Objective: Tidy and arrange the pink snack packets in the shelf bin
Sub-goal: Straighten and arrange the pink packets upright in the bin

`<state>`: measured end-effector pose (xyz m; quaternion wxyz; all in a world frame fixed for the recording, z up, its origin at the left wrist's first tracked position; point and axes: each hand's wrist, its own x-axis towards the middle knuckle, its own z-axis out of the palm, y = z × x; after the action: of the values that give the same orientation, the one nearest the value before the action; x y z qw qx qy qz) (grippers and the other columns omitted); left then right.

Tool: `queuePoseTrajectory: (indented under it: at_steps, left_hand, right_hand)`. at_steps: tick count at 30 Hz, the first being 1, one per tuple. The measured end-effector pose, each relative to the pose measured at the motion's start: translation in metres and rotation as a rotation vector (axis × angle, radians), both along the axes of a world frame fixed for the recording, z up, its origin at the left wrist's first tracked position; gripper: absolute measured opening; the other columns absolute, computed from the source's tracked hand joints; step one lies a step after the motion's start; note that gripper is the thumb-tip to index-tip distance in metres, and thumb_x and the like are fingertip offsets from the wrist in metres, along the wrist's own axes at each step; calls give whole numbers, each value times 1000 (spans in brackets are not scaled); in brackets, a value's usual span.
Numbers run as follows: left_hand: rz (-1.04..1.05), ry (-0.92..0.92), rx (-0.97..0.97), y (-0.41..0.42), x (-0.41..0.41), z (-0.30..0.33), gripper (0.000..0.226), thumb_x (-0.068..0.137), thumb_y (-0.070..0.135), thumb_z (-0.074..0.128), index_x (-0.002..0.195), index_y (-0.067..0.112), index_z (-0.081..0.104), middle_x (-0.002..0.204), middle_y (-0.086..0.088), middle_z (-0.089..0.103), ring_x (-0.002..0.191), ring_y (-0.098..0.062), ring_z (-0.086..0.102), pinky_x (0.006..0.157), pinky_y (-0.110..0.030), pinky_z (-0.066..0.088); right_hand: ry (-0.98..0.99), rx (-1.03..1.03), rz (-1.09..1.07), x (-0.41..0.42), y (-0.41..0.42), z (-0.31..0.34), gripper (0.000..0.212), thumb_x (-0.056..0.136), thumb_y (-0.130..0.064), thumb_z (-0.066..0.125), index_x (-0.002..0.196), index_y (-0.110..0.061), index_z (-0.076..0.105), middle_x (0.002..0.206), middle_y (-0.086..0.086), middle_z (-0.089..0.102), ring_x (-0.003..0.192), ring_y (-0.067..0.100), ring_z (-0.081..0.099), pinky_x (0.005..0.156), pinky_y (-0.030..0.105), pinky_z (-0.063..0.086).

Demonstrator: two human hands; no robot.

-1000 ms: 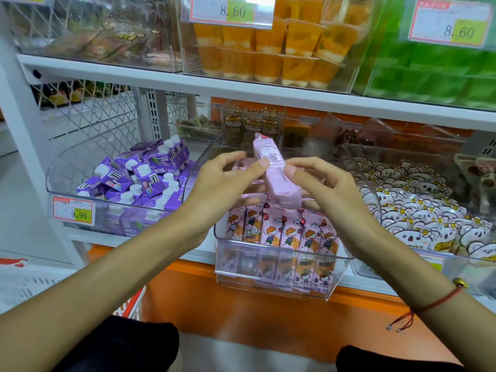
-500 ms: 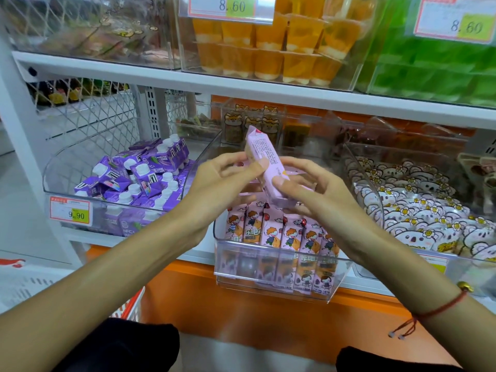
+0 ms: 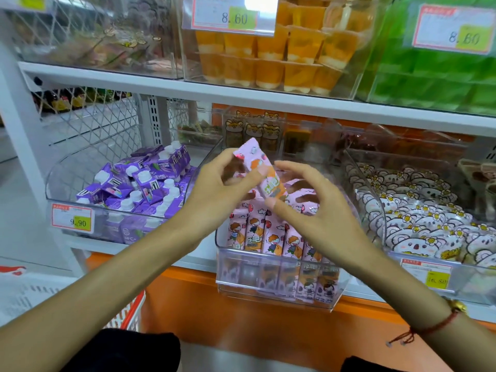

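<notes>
The person's left hand (image 3: 214,194) pinches a slim pink foil snack packet (image 3: 264,171) between thumb and fingertips, while the right hand (image 3: 316,208), fingers loosely curled, touches its lower end with the thumb. The packet hangs above the clear plastic shelf bin (image 3: 273,288), its long axis tilted from upper left to lower right, and the upright row of matching packets (image 3: 271,237) stands just below. Compared with a second ago, its printed face now shows instead of its edge.
</notes>
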<state>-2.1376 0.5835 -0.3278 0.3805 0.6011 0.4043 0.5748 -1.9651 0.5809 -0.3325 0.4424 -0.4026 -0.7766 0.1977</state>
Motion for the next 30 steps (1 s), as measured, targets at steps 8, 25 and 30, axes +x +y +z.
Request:
queuePoseTrajectory:
  at_steps: [8,25,30]
  left_hand:
    - [-113,393,215,-4,-6,0,26,88,26,66,111,32,57,101,25,64,100,5,60,79,-16,53]
    - [-276,933,-14,21,-20,35,27,78,32,76,94,25,56,93,11,62,88,-4,62,86,-31,50]
    - [-134,1260,176,29,-11,19,51,76,50,72,119,26,58,115,13,57,106,-5,45,85,-24,37]
  right_hand:
    - [-140,-139,15,15,18,-16,42,81,-30,74,118,-35,54,107,-13,61,98,5,58,86,27,51]
    - [-551,-45,-49,24,27,-27,35,82,-38,69,116,-32,62,107,-13,53,97,8,51,81,32,47]
    - [-551,-45,-46,24,28,-27,35,81,-38,69,115,-31,62,111,-9,57,99,10,53,83,36,49]
